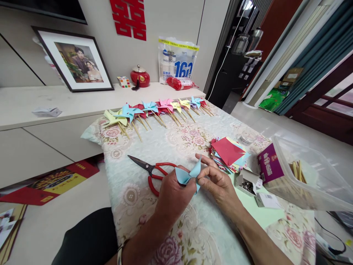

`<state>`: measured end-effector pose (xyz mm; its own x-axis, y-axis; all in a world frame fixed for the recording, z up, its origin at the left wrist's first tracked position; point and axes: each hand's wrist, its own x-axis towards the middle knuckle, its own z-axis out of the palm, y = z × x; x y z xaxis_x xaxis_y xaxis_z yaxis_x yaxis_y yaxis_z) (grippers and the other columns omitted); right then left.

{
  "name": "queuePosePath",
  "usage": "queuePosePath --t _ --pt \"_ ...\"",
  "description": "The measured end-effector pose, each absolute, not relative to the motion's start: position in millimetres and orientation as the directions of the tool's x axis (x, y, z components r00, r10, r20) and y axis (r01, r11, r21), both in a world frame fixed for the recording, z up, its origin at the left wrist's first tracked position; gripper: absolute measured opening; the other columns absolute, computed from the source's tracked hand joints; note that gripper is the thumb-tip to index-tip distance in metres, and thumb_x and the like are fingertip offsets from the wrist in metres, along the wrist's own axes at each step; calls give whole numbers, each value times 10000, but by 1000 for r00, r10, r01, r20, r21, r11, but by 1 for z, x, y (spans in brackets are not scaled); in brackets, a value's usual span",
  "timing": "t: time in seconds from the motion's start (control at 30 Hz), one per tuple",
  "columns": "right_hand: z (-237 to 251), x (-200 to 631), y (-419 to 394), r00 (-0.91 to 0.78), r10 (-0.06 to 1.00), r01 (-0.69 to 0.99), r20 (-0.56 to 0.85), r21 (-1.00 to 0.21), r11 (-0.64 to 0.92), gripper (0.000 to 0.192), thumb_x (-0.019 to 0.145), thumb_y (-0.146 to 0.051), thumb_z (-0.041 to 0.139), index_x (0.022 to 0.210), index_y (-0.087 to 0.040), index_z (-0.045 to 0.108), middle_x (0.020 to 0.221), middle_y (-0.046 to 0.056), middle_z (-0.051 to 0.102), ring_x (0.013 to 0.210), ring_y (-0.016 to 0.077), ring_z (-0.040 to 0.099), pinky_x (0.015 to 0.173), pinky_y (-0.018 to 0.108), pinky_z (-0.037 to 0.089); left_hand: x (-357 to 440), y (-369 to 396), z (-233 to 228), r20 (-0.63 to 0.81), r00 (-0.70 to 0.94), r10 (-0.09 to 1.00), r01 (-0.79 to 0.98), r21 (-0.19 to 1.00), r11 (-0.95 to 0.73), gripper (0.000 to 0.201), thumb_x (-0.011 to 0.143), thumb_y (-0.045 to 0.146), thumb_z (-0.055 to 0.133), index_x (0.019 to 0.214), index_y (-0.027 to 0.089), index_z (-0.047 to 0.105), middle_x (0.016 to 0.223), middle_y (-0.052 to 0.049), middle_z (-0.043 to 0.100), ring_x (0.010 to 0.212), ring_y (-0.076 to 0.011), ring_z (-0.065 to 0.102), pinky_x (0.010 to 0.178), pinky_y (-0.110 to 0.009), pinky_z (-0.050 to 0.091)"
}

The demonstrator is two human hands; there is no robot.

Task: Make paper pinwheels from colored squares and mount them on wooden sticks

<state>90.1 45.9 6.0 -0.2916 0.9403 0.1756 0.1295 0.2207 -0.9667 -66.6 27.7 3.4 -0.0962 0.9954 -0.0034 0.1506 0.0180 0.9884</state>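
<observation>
Between my two hands is a light blue paper pinwheel point(182, 175) with its blades folded toward the middle. My left hand point(176, 191) is closed on its near left side, thumb pressed at the centre. With fingertips pinched at the pinwheel's centre and right edge, my right hand point(216, 180) is closed on it too; anything small in that pinch is hidden. Scissors with red handles point(151, 170) lie beside my left hand, blades pointing away to the left. Beyond my right hand sits a stack of cut coloured paper squares point(228, 151), a red one on top.
Several finished pinwheels on sticks point(165, 106) line the table's far edge. At right are a small box of metal fasteners point(247, 186), a white box point(268, 201), a green paper sheet point(271, 220) and a clear bin point(317, 184) holding wooden sticks point(298, 171). A flowered cloth point(132, 228) covers the table.
</observation>
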Motion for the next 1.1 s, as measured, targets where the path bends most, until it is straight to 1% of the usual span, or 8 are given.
queuePosePath --t 0.17,0.37,0.57,0.67,0.8,0.9,1.0,1.1 --pt "7 91 44 -293 941 146 170 -965 219 178 880 -389 707 781 -240 701 1471 91 533 1454 300 345 1151 506 252 -67 27 5 -3 -97 995 167 986 19 116 708 254 578 625 207 514 534 40 487 511 -124 428 493 -246 334" --pt "6 90 45 -286 944 152 165 -965 215 156 882 -356 704 775 -243 703 1468 85 536 1448 302 345 1147 494 249 -66 27 2 2 -99 995 190 982 17 105 706 267 568 639 208 513 543 45 487 515 -123 439 503 -247 338" --pt "4 88 42 -263 953 158 152 -967 198 139 878 -341 704 775 -247 698 1419 82 573 1412 299 392 1134 487 257 -66 27 0 21 -104 994 224 975 3 117 716 280 565 644 205 512 553 42 479 521 -123 432 510 -251 336" --pt "2 87 41 -241 961 129 139 -976 174 128 866 -341 714 787 -242 699 1362 89 605 1360 300 454 1116 471 280 -66 28 0 25 -106 994 208 978 -3 119 715 276 574 643 207 508 549 43 482 516 -121 429 509 -250 332" --pt "0 84 41 -211 971 10 112 -993 117 142 821 -338 759 772 -229 682 1234 80 653 1244 285 548 1047 423 359 -67 29 3 -3 -93 996 183 983 20 124 702 277 577 632 209 501 551 40 487 522 -123 433 513 -251 338" --pt "-2 82 42 -197 977 -61 79 -996 68 162 782 -327 794 761 -225 670 1064 54 688 1036 240 622 911 366 434 -66 30 3 -26 -83 996 164 986 40 149 684 276 573 603 213 466 552 43 461 533 -118 415 512 -247 329" --pt "-3 81 43 -193 981 -97 34 -995 16 181 762 -332 807 756 -224 663 836 12 676 786 183 596 745 315 443 -66 31 1 -58 -80 995 138 988 69 175 670 286 575 584 217 439 543 49 428 534 -111 383 496 -241 307" --pt "-4 80 44 -186 982 -106 7 -994 -13 197 743 -335 818 746 -218 660 739 -7 655 704 163 550 678 295 419 -66 31 -1 -80 -90 993 123 988 91 189 660 296 575 572 220 426 528 53 411 526 -107 364 483 -236 295"
